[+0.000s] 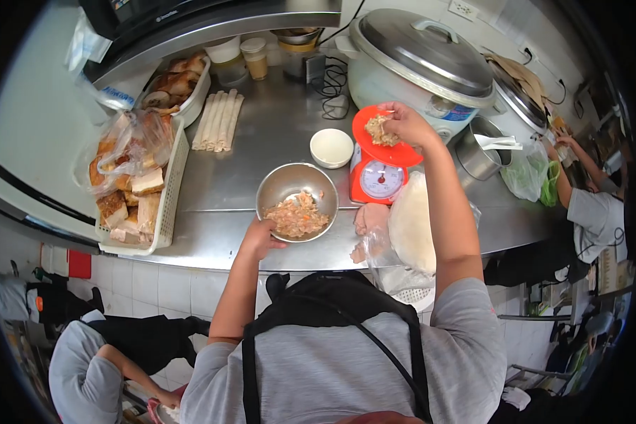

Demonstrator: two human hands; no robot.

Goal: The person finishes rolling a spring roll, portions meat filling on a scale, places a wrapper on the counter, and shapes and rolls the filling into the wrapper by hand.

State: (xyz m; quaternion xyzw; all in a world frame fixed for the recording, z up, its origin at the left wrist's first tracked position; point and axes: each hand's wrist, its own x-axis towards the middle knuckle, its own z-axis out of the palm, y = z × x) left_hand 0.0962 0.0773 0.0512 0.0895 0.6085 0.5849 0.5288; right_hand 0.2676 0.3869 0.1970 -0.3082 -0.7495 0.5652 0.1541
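My left hand [260, 240] grips the near-left rim of a steel mixing bowl [269, 185], fingers closed on its edge. Inside the bowl lies a pinkish minced filling [298, 218] with orange bits. Over the red pan [396, 157] of a kitchen scale [357, 192], my right hand [408, 127] has its fingers closed on a clump of the filling [380, 132]. The scale's round dial faces me. A small white bowl [331, 148] stands just left of the scale. Pale wrappers [413, 219] in a plastic bag lie under my right forearm, beside pink meat [369, 225].
At the left, a white basket [164, 222] holds roasted meat chunks; a tray of roast poultry [184, 74] sits behind it. Rolled wrappers [219, 121] lie at the back. A large rice cooker [417, 63] and a steel pot [479, 159] stand right. Other people work on both sides.
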